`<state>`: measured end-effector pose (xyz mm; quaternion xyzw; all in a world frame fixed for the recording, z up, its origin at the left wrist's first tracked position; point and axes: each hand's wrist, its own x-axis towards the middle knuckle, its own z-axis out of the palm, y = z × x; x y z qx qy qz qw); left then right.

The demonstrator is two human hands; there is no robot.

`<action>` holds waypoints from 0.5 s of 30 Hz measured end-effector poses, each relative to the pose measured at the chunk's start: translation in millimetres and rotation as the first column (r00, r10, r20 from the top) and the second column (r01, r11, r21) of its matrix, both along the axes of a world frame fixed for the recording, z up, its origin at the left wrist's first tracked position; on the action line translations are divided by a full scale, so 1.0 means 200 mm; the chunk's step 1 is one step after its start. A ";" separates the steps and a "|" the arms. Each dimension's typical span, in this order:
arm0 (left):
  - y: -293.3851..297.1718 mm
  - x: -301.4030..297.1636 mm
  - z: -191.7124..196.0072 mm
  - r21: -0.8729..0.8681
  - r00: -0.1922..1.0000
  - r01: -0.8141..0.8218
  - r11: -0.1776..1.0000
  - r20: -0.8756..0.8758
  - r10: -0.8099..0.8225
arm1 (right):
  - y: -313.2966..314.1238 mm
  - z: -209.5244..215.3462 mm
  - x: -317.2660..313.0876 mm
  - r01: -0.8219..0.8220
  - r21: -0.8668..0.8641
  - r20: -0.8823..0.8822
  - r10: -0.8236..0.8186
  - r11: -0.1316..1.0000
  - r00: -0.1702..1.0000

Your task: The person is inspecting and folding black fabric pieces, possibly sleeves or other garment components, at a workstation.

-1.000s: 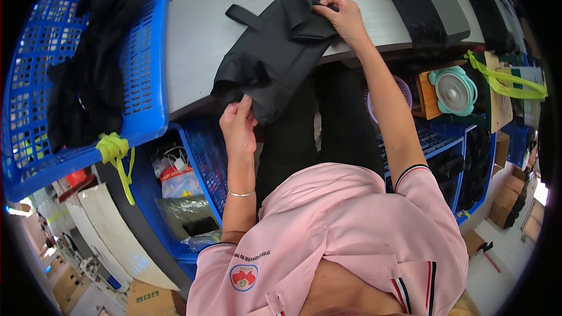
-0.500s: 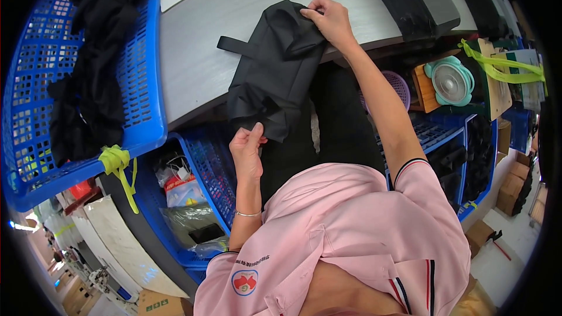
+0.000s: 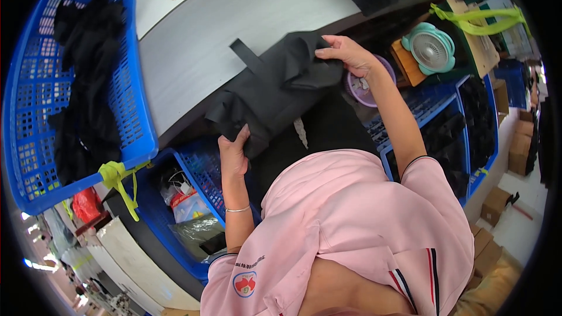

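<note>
A black fabric bag point(image 3: 275, 90) with a strap lies over the near edge of a grey table point(image 3: 193, 47). My left hand point(image 3: 234, 152) grips its lower left corner, below the table edge. My right hand point(image 3: 348, 55) pinches the bag's upper right end, fingers closed on the fabric. The bag is stretched between both hands. Its strap sticks out toward the table's middle.
A large blue crate point(image 3: 64, 99) with several black fabric pieces stands on the left. Lower blue crates point(image 3: 193, 175) hold bags and packets; another point(image 3: 462, 123) on the right holds black items. A teal fan point(image 3: 430, 50) and purple bowl point(image 3: 360, 88) sit at the right. Cardboard boxes point(image 3: 497, 205) lie on the floor.
Both hands have shifted with the bag toward the right and nearer the table edge; the bag now hangs further over the edge.
</note>
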<state>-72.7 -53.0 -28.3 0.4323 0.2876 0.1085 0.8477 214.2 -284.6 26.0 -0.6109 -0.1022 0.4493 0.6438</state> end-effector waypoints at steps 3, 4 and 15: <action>-0.04 0.00 0.02 0.102 0.995 0.097 0.990 -0.008 -0.097 | -0.15 -0.04 -0.12 0.050 -0.010 0.004 -0.050 0.999 0.999; -0.05 0.01 0.03 0.123 0.993 0.097 0.988 -0.078 -0.088 | -0.19 -0.05 -0.17 0.079 -0.008 0.027 -0.078 0.997 0.997; -0.17 0.16 0.17 -0.253 0.892 0.137 0.958 0.452 -0.009 | -0.29 -0.12 -0.54 0.601 0.355 -0.141 -0.595 0.716 0.791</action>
